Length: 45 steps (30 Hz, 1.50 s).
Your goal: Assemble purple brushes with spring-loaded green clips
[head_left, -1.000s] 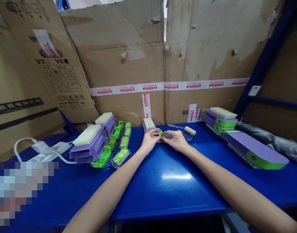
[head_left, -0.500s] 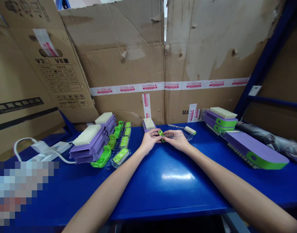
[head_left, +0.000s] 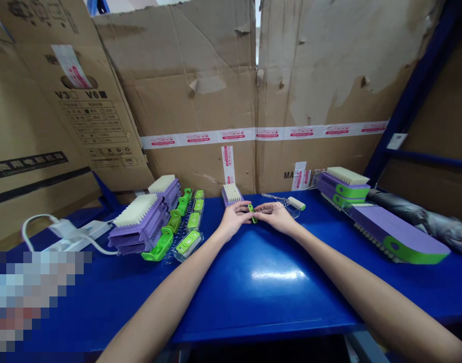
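My left hand point(head_left: 234, 218) pinches a small green plastic part point(head_left: 252, 214) above the blue table, near the middle. Close on its right, my right hand point(head_left: 276, 218) grips a thin metal coil spring point(head_left: 267, 207), with one end at the green part. Whether the spring sits inside that part I cannot tell. Just behind my left hand stands a purple brush piece point(head_left: 231, 193) with pale bristles. Beyond my right hand lie a small white roller-like piece point(head_left: 296, 203) with a green end and a thin clear-handled tool point(head_left: 272, 196).
On the left are stacked purple brush bodies point(head_left: 139, 222), a row of green clips point(head_left: 162, 244), loose springs point(head_left: 172, 254) and clear-and-green pieces point(head_left: 188, 244). A white power strip point(head_left: 77, 237) lies beyond them. Purple-and-green brushes point(head_left: 400, 232) lie at right. Cardboard point(head_left: 200, 101) walls the back.
The green part has turned slightly more edge-on between my fingers. My right hand has shifted a little, and the spring now appears lower and more covered by its fingers.
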### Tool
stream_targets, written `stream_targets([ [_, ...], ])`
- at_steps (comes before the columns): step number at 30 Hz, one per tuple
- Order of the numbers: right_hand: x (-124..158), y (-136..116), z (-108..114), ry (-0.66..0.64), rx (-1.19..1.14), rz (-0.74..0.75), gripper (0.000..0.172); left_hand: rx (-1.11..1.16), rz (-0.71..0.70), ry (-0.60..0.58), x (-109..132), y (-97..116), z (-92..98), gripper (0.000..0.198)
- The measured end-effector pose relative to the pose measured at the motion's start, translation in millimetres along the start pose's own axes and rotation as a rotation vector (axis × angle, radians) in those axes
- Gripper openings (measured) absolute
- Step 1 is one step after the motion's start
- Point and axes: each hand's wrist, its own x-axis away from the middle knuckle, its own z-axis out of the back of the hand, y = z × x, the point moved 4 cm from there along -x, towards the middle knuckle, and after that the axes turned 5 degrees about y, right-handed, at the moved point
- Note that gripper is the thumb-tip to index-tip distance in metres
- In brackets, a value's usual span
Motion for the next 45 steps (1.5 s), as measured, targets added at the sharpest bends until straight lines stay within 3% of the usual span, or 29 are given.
stream_targets([
  [9, -2, 1, 0, 0.003, -0.075, -0.062, 0.034, 0.007, -0.018, -0.022, 1, 1, -1.0, 0.043],
  [17, -4, 4, -1, 0.017, -0.152, -0.092, 0.036, -0.057, -0.102, 0.076, -2, -3, -3.0, 0.015],
  [27, -4, 7, -3, 0.057, -0.175, -0.104, 0.035, -0.058, -0.001, 0.091, -2, -5, -4.0, 0.015],
  [32, -5, 7, -2, 0.056, -0.216, -0.112, 0.039, -0.004, 0.07, 0.017, 2, -3, -4.5, 0.02],
  [37, -2, 1, -1, -0.051, -0.288, -0.124, 0.054, 0.05, 0.14, -0.047, 1, -4, -0.7, 0.031],
  [45, -2, -2, 2, -0.049, -0.138, -0.049, 0.04, 0.026, 0.146, -0.136, 2, -5, -3.3, 0.036],
])
